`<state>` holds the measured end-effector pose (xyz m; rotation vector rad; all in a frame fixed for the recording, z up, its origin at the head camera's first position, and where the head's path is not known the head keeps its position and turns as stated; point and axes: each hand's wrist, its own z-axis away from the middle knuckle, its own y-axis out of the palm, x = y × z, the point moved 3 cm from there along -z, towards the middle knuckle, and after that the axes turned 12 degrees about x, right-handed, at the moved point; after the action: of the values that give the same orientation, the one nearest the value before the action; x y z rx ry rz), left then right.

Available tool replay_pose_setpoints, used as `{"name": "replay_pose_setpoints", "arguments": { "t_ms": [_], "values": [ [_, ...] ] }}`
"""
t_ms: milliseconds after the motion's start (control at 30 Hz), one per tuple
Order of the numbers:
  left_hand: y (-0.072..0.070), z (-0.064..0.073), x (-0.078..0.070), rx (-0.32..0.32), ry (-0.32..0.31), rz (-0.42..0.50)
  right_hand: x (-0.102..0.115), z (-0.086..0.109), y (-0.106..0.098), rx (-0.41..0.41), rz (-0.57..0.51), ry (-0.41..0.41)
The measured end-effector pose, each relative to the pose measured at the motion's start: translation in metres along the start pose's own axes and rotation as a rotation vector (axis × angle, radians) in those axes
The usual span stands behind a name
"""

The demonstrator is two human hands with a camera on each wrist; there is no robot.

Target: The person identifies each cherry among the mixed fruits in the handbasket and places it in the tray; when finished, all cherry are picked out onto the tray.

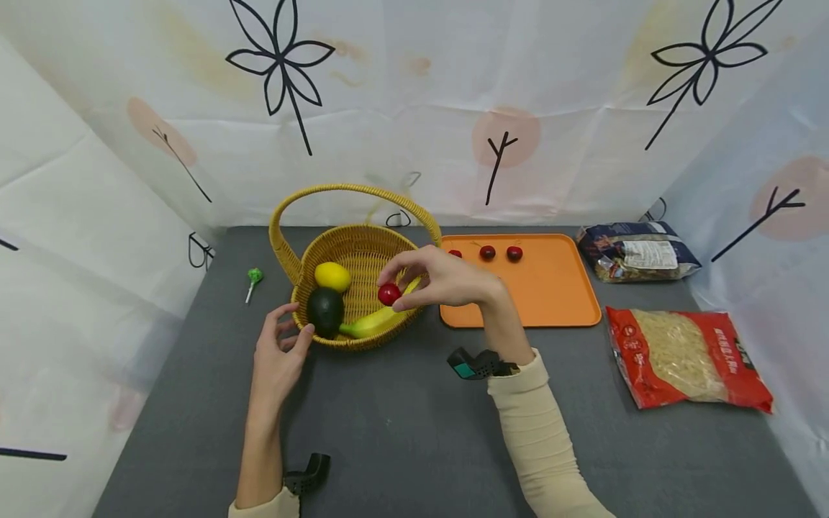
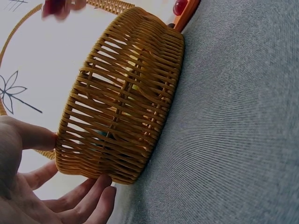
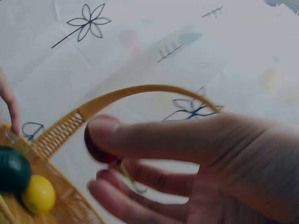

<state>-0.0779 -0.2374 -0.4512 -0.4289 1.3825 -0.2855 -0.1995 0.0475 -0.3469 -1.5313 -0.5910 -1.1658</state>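
My right hand (image 1: 447, 277) pinches a dark red cherry (image 1: 389, 293) between thumb and fingers, above the right side of a yellow wicker basket (image 1: 359, 234). The cherry's thin green stem (image 3: 125, 170) shows below the thumb in the right wrist view. Inside the basket lie a lemon (image 1: 333, 276), a dark green avocado (image 1: 325, 311) and a banana (image 1: 372, 324), partly overlapped by the cherry and right hand. At the basket's left front, my left hand (image 1: 280, 356) holds the edge. Its thumb is at the rim and its fingertips (image 2: 105, 182) touch the woven wall.
An orange tray (image 1: 550, 288) right of the basket bears three visible cherries (image 1: 514, 253). Farther right are a dark blue food bag (image 1: 637, 250) and a red bag of pasta (image 1: 689, 356). A green lollipop (image 1: 255, 276) lies left of the basket. The tall handle arches over the basket.
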Motion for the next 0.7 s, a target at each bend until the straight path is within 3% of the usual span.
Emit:
{"name": "replay_pose_setpoints", "arguments": {
  "t_ms": [100,200,467,700],
  "values": [
    [-0.001,0.001,-0.001,0.000,-0.002,-0.018,-0.001,0.030,-0.005,-0.035,-0.018,-0.031],
    [-0.002,0.001,-0.002,-0.003,-0.006,-0.041,-0.009,0.059,-0.011,-0.109,0.012,-0.009],
    [-0.002,0.001,-0.004,0.017,-0.016,-0.058,-0.051,0.124,-0.035,-0.318,0.081,0.178],
    [-0.009,0.001,-0.007,0.081,-0.023,-0.126,-0.094,0.156,-0.045,-0.389,0.139,0.347]
  ]
}}
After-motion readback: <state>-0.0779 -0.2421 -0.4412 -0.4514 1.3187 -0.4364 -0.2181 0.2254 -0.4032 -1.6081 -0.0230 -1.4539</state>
